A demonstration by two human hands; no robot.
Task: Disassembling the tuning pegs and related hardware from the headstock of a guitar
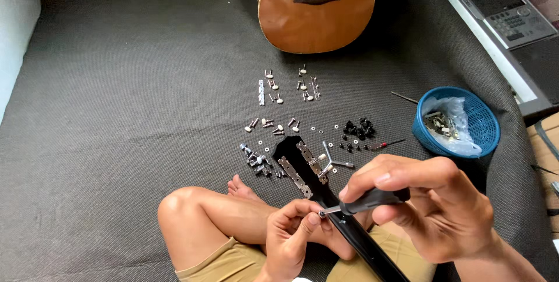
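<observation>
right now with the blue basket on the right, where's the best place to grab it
Take the blue basket by its near rim, coming from above on the side facing you. The rim is open and bare there, while the plastic bag of metal parts fills the left half.

Blue basket (483,120) w/ plastic bag (451,113), guitar body (317,14), keyboard (501,2).

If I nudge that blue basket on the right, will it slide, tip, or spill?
The blue basket looks like thin perforated plastic, so probably light and easy to slide on the dark mat. Its wide, low shape seems unlikely to tip. The crinkled clear bag inside looks floppy and may shift.
</observation>
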